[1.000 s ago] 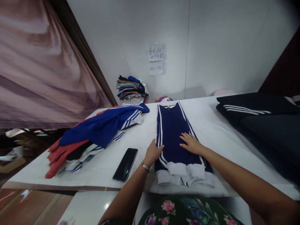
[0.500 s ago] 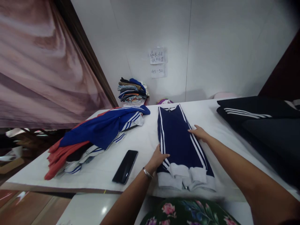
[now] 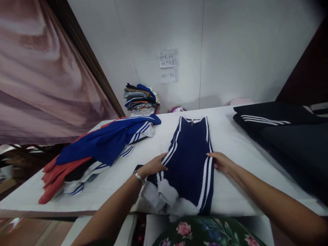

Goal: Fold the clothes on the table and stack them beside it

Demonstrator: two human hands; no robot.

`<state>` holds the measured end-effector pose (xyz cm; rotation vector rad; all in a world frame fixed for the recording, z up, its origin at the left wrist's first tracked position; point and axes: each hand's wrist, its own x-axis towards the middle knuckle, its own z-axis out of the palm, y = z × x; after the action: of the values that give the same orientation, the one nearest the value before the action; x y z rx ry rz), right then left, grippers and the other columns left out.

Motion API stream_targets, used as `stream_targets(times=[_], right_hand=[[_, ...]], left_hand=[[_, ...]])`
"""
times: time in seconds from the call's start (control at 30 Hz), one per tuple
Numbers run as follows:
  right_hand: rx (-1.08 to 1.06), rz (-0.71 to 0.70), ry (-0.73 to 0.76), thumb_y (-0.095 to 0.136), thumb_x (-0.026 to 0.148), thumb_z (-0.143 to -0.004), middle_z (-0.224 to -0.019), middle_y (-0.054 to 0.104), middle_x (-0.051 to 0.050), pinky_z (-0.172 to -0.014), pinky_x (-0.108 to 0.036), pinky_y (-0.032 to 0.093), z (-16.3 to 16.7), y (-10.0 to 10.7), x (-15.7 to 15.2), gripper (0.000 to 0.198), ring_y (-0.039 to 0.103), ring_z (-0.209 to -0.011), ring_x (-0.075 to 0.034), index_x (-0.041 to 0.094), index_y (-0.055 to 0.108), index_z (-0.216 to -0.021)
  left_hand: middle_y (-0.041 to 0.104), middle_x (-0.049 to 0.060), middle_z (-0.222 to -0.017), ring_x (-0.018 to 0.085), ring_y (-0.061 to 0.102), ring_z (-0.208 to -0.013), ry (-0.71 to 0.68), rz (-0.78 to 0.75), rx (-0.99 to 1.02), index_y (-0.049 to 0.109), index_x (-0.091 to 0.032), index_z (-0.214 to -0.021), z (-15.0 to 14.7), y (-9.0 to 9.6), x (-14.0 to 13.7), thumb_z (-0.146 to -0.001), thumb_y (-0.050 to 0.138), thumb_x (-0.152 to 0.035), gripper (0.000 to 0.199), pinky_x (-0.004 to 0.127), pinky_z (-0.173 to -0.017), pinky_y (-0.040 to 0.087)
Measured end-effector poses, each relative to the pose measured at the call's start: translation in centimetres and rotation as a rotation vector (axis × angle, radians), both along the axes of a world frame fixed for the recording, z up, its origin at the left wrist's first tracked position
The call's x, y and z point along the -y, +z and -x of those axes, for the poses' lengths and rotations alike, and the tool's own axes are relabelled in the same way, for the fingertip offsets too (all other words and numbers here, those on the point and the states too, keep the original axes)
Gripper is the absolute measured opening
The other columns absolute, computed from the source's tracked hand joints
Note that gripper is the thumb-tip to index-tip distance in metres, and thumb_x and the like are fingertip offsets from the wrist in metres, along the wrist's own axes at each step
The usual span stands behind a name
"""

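A navy jacket with white side stripes and a small zip at its collar lies folded lengthwise before me. Its pale grey hem and cuffs are bunched at the near edge, close to my body. My left hand, with a silver bracelet at the wrist, pinches the jacket's left striped edge. On the opposite side, my right hand has thumb and fingers closed on the right striped edge. A phone is mostly hidden behind my left hand and the jacket; only a dark corner shows.
To the left lies a loose heap of blue, red and white clothes. Dark folded garments with white stripes are piled at right. A stack of folded clothes stands beyond the white table's far edge, below paper notes on the wall.
Both hands have gripped the jacket's edges and shifted it; its lower end has swung left and nearer to me, covering most of the phone. The left hand moved left, the right slightly down.
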<state>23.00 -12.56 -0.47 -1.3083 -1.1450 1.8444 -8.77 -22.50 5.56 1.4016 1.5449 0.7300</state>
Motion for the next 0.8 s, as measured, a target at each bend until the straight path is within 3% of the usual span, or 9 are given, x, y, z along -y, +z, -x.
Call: stream_targets(times=[0.1, 0.2, 0.3, 0.57, 0.8], right_hand=[[-0.165, 0.133, 0.077, 0.067, 0.021, -0.078, -0.075, 0.069, -0.005, -0.060, -0.023, 0.057, 0.3, -0.2, 2.7, 0.013, 0.065, -0.063, -0.013, 0.014, 0.061, -0.087], [-0.202, 0.150, 0.125, 0.072, 0.021, -0.077, -0.087, 0.072, -0.009, -0.075, -0.033, 0.059, 0.5, 0.1, 2.5, 0.023, 0.069, -0.073, -0.017, 0.012, 0.062, -0.095], [-0.197, 0.141, -0.003, 0.072, 0.019, -0.077, -0.087, 0.073, -0.010, -0.070, -0.032, 0.059, 0.3, 0.6, -0.6, 0.022, 0.068, -0.070, -0.017, 0.012, 0.063, -0.095], [-0.172, 0.134, -0.312, 0.062, 0.021, -0.087, -0.073, 0.066, -0.004, -0.057, -0.022, 0.053, 0.6, 1.1, -11.8, 0.007, 0.063, -0.061, -0.013, 0.015, 0.061, -0.089], [-0.129, 0.162, -0.410, 0.056, 0.024, -0.092, -0.082, 0.061, 0.001, -0.052, -0.020, 0.049, 1.0, 1.1, -15.6, 0.013, 0.057, -0.060, -0.007, 0.012, 0.059, -0.097]], left_hand=[[0.065, 0.002, -0.124, 0.025, 0.061, -0.110, -0.050, 0.035, -0.144, 0.060, -0.026, -0.126, 2.5, 0.5, 0.2, -0.052, 0.070, -0.008, 0.076, 0.033, -0.102, 0.043], [0.058, 0.002, -0.134, 0.023, 0.057, -0.117, -0.109, 0.081, -0.324, 0.050, -0.023, -0.135, 3.8, 0.9, 0.5, -0.056, 0.069, -0.014, 0.082, 0.033, -0.105, 0.040], [0.054, 0.001, -0.139, 0.022, 0.056, -0.118, -0.195, 0.095, -0.390, 0.043, -0.023, -0.140, 4.1, 1.1, 0.9, -0.061, 0.065, -0.018, 0.082, 0.031, -0.105, 0.040], [0.052, 0.004, -0.140, 0.023, 0.054, -0.121, -0.193, 0.057, -0.435, 0.041, -0.020, -0.141, 3.3, 1.6, 1.6, -0.062, 0.059, -0.017, 0.081, 0.032, -0.106, 0.039], [0.052, 0.003, -0.140, 0.023, 0.053, -0.123, -0.261, 0.039, -0.539, 0.044, -0.023, -0.140, 2.6, 3.4, 1.0, -0.061, 0.059, -0.014, 0.081, 0.031, -0.106, 0.038]])
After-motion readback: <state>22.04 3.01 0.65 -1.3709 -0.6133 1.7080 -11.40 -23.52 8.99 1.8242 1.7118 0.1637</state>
